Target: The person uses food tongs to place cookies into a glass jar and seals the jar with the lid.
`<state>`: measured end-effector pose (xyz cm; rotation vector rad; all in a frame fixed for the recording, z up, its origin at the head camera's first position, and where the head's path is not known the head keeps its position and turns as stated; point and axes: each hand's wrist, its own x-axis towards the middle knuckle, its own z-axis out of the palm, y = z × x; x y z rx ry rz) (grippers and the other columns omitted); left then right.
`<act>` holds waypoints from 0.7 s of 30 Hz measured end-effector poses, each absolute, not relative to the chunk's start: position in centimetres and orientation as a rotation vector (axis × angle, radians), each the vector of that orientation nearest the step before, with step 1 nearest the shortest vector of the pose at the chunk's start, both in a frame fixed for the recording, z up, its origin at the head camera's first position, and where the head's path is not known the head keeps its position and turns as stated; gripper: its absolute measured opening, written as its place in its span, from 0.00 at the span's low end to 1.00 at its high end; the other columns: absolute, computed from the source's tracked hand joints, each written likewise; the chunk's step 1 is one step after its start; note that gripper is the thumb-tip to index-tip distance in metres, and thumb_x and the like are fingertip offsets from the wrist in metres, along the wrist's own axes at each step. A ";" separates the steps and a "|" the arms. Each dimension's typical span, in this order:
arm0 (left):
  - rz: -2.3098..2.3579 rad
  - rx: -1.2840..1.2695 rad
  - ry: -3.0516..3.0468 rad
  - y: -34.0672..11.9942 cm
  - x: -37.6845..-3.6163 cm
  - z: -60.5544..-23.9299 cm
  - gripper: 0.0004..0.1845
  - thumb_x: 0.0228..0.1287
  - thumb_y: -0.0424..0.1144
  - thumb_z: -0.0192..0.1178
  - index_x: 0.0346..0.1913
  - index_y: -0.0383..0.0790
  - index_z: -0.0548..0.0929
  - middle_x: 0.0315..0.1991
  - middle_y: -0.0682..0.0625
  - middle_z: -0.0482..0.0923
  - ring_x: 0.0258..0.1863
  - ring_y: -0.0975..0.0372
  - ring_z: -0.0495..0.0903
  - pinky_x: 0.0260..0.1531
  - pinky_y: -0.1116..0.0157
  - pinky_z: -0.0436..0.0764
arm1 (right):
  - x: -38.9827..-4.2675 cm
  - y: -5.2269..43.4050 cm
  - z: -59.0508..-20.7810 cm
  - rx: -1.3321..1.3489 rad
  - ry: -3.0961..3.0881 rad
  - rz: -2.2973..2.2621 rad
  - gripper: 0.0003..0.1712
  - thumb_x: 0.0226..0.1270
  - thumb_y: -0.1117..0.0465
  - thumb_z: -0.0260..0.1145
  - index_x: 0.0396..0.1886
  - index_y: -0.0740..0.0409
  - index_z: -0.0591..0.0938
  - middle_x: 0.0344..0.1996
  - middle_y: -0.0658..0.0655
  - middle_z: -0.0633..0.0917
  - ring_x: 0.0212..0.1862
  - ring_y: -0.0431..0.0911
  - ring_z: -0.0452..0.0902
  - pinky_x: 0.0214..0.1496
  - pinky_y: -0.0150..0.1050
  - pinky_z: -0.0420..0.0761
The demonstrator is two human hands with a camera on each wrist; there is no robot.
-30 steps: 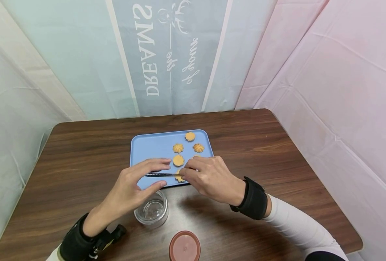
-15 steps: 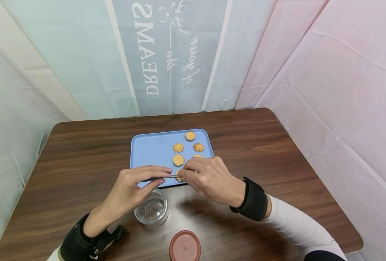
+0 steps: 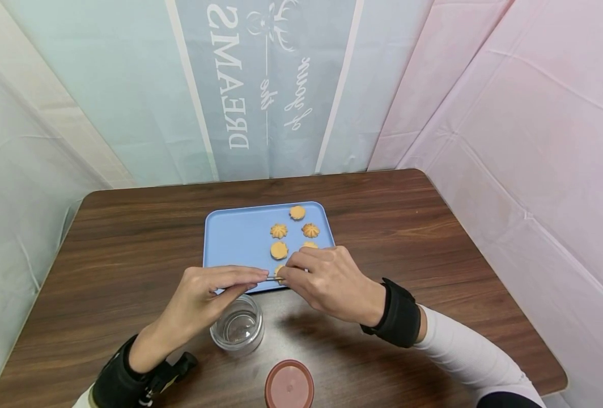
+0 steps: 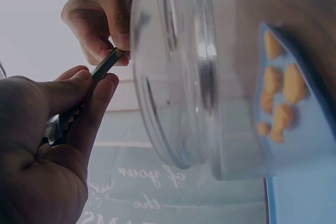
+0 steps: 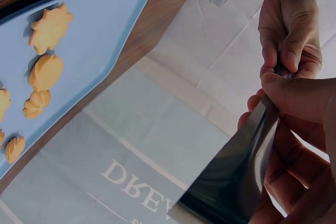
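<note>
Tongs (image 5: 231,169) loom large in the right wrist view, pinched by the right hand (image 5: 289,156); probably light, springy and slippery, best held midway. In the left wrist view, the left hand (image 4: 47,171) pinches their toothed end. In the head view, mostly hidden, they seem above the near edge of the tray (image 3: 235,238); the cloth (image 3: 286,153) reads "DREAMS", "the", "of your".

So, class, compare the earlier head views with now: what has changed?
The left grip has closed, its fingers coming down toward the thumb, and now pinches the tongs. The right grip keeps holding them. Tray, visible cookies, jar and lid stay put.
</note>
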<state>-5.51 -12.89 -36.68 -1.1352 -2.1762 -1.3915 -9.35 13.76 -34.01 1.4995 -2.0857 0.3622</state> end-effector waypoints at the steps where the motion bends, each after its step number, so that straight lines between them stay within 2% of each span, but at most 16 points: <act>1: -1.390 -1.134 -2.178 -12.9 -5.5 -36.7 0.19 0.60 0.18 0.70 0.52 0.37 0.92 0.49 0.48 0.91 0.52 0.61 0.89 0.53 0.72 0.84 | -9.3 13.8 -34.0 1.501 -2.086 0.363 0.03 0.73 0.61 0.70 0.38 0.52 0.89 0.30 0.45 0.83 0.29 0.36 0.77 0.24 0.29 0.76; 9: -1.386 -1.125 -2.178 -12.9 -5.4 -36.7 0.14 0.65 0.23 0.70 0.51 0.37 0.92 0.48 0.48 0.92 0.52 0.61 0.90 0.53 0.72 0.84 | -9.3 13.8 -33.9 1.500 -2.115 0.351 0.01 0.71 0.60 0.73 0.40 0.51 0.90 0.32 0.45 0.84 0.30 0.37 0.78 0.25 0.29 0.76; 12: -1.368 -1.122 -2.165 -12.9 -5.4 -36.7 0.09 0.72 0.31 0.67 0.51 0.37 0.92 0.48 0.48 0.92 0.51 0.61 0.90 0.53 0.72 0.83 | -9.2 13.9 -33.8 1.469 -2.179 0.319 0.13 0.67 0.52 0.78 0.46 0.51 0.89 0.37 0.46 0.87 0.36 0.39 0.82 0.26 0.31 0.79; 15: -1.362 -1.116 -2.145 -13.0 -5.5 -36.8 0.11 0.77 0.38 0.64 0.50 0.37 0.92 0.48 0.48 0.92 0.52 0.62 0.89 0.53 0.72 0.83 | -9.3 14.1 -33.8 1.425 -2.276 0.280 0.30 0.64 0.40 0.78 0.58 0.53 0.86 0.44 0.48 0.88 0.45 0.43 0.85 0.27 0.35 0.82; 17: -1.372 -1.117 -2.133 -13.1 -5.5 -36.8 0.11 0.77 0.39 0.63 0.50 0.37 0.92 0.48 0.47 0.92 0.52 0.62 0.89 0.53 0.72 0.84 | -9.3 14.3 -33.9 1.400 -2.335 0.261 0.40 0.62 0.34 0.77 0.66 0.54 0.82 0.49 0.49 0.88 0.51 0.46 0.86 0.26 0.37 0.83; 21: -1.391 -1.117 -2.131 -13.3 -5.4 -36.8 0.12 0.78 0.39 0.62 0.51 0.36 0.92 0.48 0.47 0.92 0.53 0.64 0.89 0.53 0.72 0.84 | -9.5 14.6 -34.1 1.382 -2.403 0.267 0.49 0.60 0.30 0.75 0.72 0.54 0.76 0.53 0.50 0.87 0.54 0.48 0.86 0.23 0.36 0.79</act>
